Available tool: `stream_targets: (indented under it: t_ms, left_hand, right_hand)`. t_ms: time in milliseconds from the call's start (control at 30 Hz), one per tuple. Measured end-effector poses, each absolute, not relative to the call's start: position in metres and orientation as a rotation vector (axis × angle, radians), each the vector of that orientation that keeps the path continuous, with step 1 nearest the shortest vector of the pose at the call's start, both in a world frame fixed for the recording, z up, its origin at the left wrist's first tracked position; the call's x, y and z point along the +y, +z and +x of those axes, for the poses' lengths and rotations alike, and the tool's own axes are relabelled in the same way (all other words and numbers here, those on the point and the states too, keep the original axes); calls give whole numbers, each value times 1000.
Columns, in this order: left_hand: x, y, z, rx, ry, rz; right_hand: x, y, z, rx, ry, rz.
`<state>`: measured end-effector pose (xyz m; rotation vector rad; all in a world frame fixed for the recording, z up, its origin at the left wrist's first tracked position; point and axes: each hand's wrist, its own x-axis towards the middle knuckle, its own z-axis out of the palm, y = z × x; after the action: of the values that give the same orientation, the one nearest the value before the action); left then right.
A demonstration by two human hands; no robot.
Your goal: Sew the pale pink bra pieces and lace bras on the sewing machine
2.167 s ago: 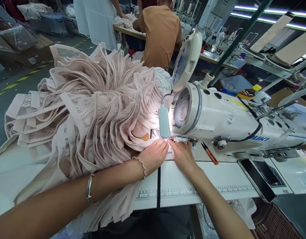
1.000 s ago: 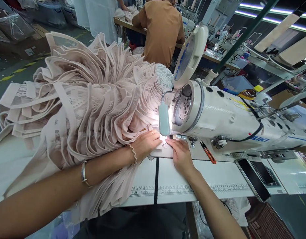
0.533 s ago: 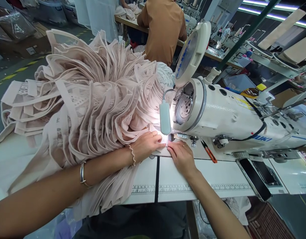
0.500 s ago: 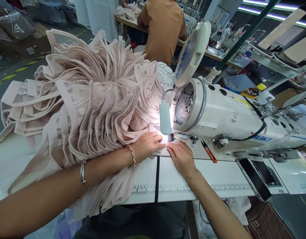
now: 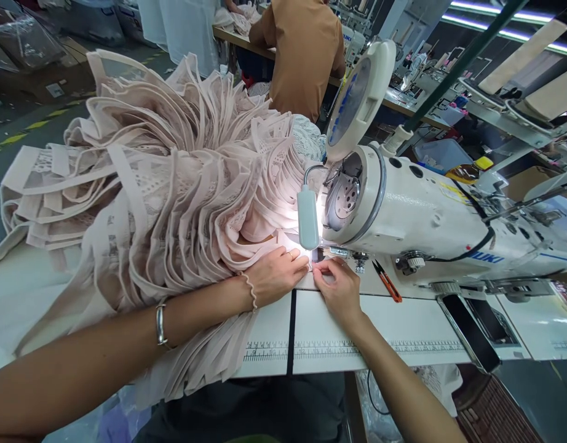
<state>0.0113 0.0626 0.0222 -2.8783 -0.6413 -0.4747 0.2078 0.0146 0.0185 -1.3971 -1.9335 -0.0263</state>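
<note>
Right hand at pale cloth; machine lettered "UKI".

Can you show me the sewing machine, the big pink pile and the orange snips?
Sewing machine (image 5: 412, 212): head view, its white arm.
Pink pile (image 5: 173, 194): head view, its folds.
Orange snips (image 5: 390, 287): head view, the handle.

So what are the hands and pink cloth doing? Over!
Left hand, right hand close together by lamp. Pink cloth piled high, crowding left hand. Orange snips aside, not blocking.

Rocking a silver bangle and a wavy pale bracelet on my left forearm, a gold ring on my left grip, plus dark bottoms.
</note>
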Motion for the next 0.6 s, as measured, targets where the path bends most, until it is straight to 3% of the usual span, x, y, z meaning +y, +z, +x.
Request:
stream_targets:
  t_ms: [267,600]
  left_hand:
    - [67,4,7,-690,-750,-3005]
    - [63,17,1,-849,-652,-3026]
  right_hand:
    - [11,21,225,-2139,-37,-1146]
    - [12,19,229,-2212,93,-1296]
